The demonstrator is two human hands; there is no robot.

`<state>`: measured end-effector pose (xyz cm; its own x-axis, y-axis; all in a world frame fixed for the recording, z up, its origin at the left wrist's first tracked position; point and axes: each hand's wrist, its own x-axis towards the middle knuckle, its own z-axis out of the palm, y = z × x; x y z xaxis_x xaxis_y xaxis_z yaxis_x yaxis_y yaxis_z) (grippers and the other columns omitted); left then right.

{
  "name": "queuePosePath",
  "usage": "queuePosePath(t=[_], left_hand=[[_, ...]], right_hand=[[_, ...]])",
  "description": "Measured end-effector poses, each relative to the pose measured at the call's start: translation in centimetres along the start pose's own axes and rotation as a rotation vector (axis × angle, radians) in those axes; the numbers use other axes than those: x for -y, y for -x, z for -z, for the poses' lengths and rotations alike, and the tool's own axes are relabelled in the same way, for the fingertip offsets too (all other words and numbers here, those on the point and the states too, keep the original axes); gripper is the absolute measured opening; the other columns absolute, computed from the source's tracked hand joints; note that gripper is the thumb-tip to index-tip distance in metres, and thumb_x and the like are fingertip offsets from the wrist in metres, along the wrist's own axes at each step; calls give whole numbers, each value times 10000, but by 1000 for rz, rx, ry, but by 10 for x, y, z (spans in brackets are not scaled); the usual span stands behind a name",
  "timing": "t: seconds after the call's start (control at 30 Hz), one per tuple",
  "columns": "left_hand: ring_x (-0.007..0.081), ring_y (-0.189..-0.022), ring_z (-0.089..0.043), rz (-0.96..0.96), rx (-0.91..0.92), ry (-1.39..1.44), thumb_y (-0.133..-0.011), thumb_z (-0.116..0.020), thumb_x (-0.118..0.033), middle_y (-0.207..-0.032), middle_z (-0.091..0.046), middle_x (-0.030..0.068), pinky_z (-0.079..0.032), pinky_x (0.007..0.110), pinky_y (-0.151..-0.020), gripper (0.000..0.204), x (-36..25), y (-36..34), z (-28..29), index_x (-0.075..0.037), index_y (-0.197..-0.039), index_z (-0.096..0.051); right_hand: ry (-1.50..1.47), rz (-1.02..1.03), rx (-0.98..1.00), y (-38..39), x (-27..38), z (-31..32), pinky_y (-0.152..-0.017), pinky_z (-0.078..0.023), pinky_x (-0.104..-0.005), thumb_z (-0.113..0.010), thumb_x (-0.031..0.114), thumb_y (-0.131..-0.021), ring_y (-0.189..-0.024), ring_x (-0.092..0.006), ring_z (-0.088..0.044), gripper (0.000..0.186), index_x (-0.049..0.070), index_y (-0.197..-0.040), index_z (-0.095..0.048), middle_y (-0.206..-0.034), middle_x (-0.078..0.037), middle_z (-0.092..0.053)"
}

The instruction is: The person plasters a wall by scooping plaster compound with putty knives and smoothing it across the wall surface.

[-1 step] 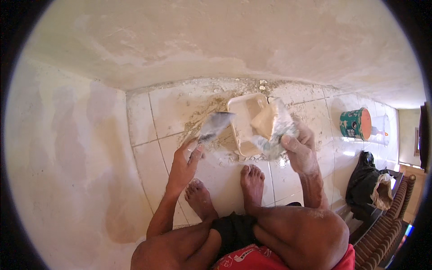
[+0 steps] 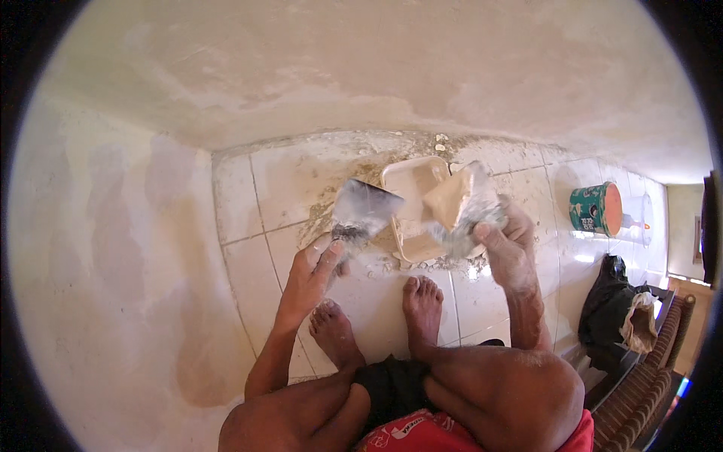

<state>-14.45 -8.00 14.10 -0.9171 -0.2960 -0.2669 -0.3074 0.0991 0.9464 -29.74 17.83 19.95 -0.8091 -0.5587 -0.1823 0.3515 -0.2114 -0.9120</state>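
Observation:
My left hand [image 2: 312,275] is closed round the handle of a putty knife [image 2: 365,205]. Its wide metal blade points up and right, smeared with whitish paste. In my right hand [image 2: 512,245] is a second putty knife [image 2: 471,215], caked with paste and carrying a beige lump of putty [image 2: 450,197]. Its handle is mostly hidden by the fingers and blurred. Both blades are held above a shallow cream plastic tub [image 2: 414,247] on the floor, a small distance apart from each other. Wet putty coats the tub's inside.
Plastered walls rise ahead and at left, with damp patches. Putty splashes dirty the white floor tiles [image 2: 256,264] round the tub. At right stand a green bucket [image 2: 587,207], a clear container [image 2: 642,218], a black plastic bag [image 2: 602,301] and a woven seat [image 2: 640,399]. My bare feet are just below the tub.
The putty knife in my left hand has turned, showing more of its flat blade, and moved slightly right. My right hand has shifted a little to the right with its knife.

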Motion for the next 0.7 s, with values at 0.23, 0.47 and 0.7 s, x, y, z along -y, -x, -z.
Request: queuePosePath(t=[0.23, 0.47, 0.7], left_hand=[[113, -502, -549, 374, 365, 540, -978, -488, -373, -670, -613, 82, -435, 239, -472, 414, -52, 12, -4, 13, -892, -610], [102, -564, -551, 311, 419, 541, -996, -473, -358, -763, -620, 75, -440, 236, -514, 385, -72, 16, 5, 0, -911, -588], [93, -552, -537, 290, 313, 466, -995, -475, -358, -761, -618, 65, -426, 230, -503, 366, -63, 22, 8, -9, -975, -584]], right_hand=[[801, 629, 107, -24, -3, -3, -783, -544, -329, -635, -26, -852, -949, -250, -669, 243, 53, -1082, -610, -1062, -128, -690], [1035, 824, 92, -32, -29, -5, -841, -550, -379, -615, -86, -785, -1055, -320, -650, 343, 53, -1099, -598, -1134, -138, -672], [1076, 470, -89, -30, -48, 30, -832, -550, -351, -535, -66, -885, -968, -248, -676, 253, 9, -1125, -567, -1077, -144, -682]])
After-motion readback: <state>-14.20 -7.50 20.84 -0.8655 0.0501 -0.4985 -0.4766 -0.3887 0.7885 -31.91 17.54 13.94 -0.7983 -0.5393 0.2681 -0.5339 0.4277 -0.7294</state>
